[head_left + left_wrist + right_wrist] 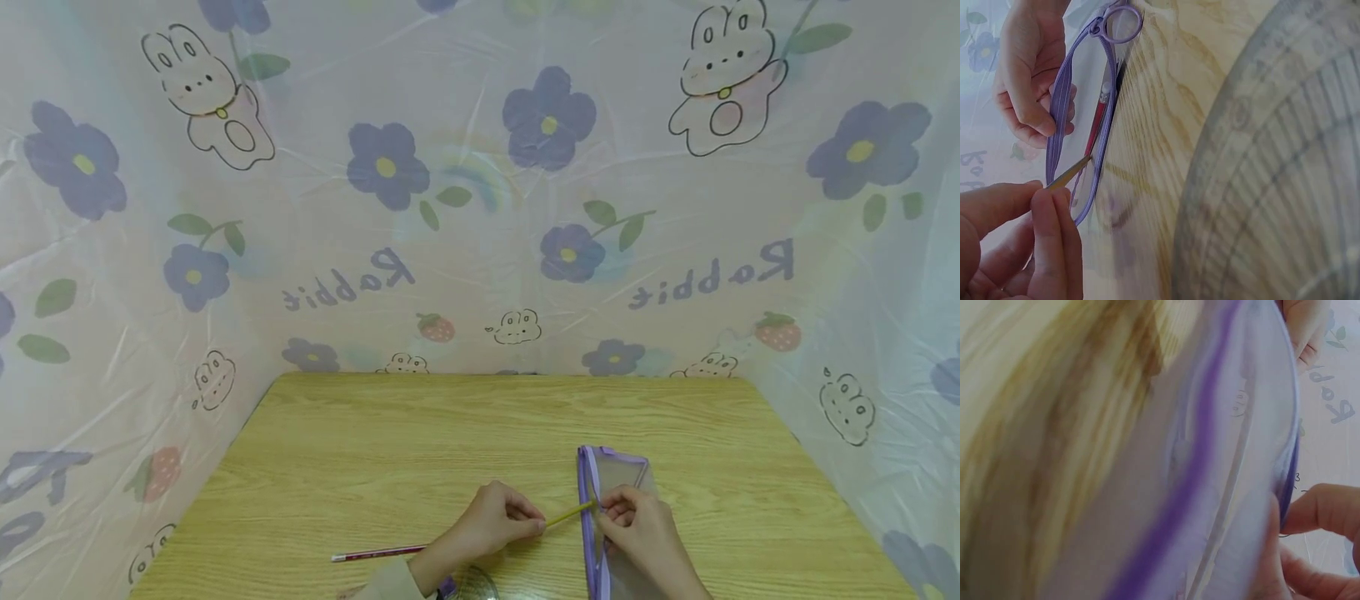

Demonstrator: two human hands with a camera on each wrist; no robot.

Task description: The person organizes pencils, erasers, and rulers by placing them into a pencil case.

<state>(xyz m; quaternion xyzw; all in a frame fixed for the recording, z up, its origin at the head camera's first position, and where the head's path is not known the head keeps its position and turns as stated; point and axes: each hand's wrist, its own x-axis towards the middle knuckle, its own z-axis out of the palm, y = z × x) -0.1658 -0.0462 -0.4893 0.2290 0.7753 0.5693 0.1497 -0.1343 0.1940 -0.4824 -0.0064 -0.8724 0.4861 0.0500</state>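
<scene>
My left hand (pixel 498 521) pinches a thin yellow stick (pixel 568 514) between thumb and fingertips. The stick's far end is at the opening of a see-through pencil pouch (pixel 626 575) with purple zip edges. My right hand (pixel 641 525) grips one zip edge (pixel 1060 119) between thumb and fingers, and the mouth gapes in the left wrist view. Inside that mouth shows a red pencil (pixel 1095 125) with a pale end. The right wrist view has the pouch's clear side (pixel 1235 444) up close, with the right hand's fingers (pixel 1329 509) at its edge.
Another red pencil (pixel 378 552) with a white end lies left of my left forearm. A clear protractor (pixel 1272 162) lies near the left wrist, beside a small purple item (pixel 447 588), partly hidden. The wooden table (pixel 420 433) is enclosed by printed curtains (pixel 480 217).
</scene>
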